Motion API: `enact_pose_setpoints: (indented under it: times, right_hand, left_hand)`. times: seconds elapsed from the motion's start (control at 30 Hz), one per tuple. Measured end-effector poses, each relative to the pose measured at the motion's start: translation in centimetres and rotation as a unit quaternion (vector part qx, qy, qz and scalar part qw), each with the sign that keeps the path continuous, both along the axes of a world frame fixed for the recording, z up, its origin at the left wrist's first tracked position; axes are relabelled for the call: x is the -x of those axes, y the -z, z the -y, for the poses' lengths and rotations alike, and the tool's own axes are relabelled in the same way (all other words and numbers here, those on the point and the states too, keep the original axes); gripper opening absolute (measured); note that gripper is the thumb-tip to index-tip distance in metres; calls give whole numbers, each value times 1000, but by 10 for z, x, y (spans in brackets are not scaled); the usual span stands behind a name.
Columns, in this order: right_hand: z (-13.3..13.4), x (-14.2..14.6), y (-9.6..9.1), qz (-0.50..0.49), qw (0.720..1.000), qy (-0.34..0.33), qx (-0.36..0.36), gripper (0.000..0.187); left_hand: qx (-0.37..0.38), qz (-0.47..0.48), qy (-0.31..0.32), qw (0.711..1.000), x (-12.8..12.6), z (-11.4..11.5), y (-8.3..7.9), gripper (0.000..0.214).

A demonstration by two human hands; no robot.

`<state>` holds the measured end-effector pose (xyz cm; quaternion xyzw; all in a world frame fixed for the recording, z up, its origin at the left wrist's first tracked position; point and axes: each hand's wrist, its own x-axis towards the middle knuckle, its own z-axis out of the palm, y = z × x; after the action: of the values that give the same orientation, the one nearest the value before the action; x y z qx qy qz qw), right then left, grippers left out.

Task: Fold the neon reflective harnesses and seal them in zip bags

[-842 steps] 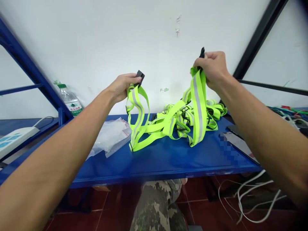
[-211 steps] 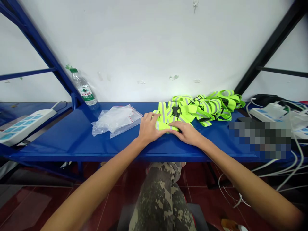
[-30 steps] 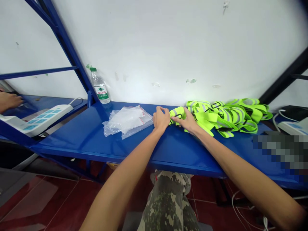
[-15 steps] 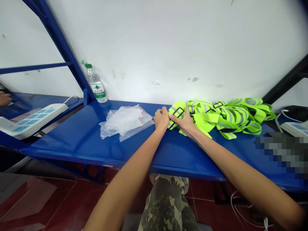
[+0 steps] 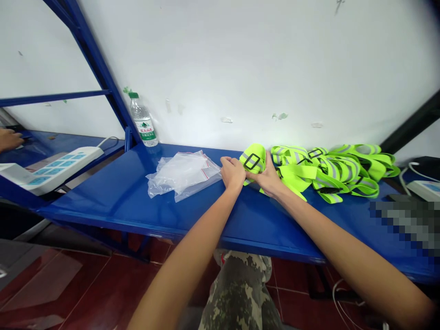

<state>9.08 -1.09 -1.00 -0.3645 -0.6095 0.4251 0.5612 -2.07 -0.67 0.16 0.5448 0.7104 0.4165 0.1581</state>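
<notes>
Left hand: the left hand [image 5: 233, 174] grips the lower left side of the folded reflective vest [image 5: 253, 158], fingers curled against it.

Right hand: the right hand [image 5: 267, 179] is closed on the vest's lower right side, its fingertips [image 5: 250, 176] pressed against the fabric, close beside the left hand.

Vest: neon yellow-green webbing with grey reflective stripes, folded into a compact, rounded bundle. A black rectangular buckle [image 5: 252, 161] faces up. It sits on the shelf, just left of the pile.

Pile: more tangled reflective vests [image 5: 332, 173] lie in a loose heap, touching the right hand's side of the bundle or very nearly so.

Bags: clear zip-top plastic bags [image 5: 182, 175] with red-marked edges lie in a crumpled stack left of the left hand. Their contents cannot be told.

Shelf: all of this rests on a blue metal shelf [image 5: 178, 223] against a white wall [image 5: 240, 68].

Bottle: a green-capped plastic water bottle [image 5: 142, 123] stands by the blue upright [image 5: 99, 59].

Further left: another person's hand [image 5: 8, 140] is beyond a white power strip [image 5: 65, 165].
</notes>
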Motion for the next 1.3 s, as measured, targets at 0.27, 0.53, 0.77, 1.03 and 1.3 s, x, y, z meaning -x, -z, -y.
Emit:
enact_pose_setpoints:
  times: [0.27,0.53,0.77,1.03,1.3]
  right_hand:
    - [-6,4,8,-59,996,54,29,92]
    - [4,3,3,-85,994,50,56,88]
    - [4,-9,3,-84,993,58,59,93]
    - [4,-16,-4,-96,985,110,94,103]
    - [2,-27,-13,-175,974,98,102,98]
  left_hand:
    - [-177,-156,-33,971,21,17,-13,42]
    - [18,-208,-42,977,35,10,-5,62]
    - [-11,-182,18,983,30,16,-9,35]
    - [9,-157,43,987,29,10,-6,39]
    - [-43,-144,51,987,19,13,-7,49]
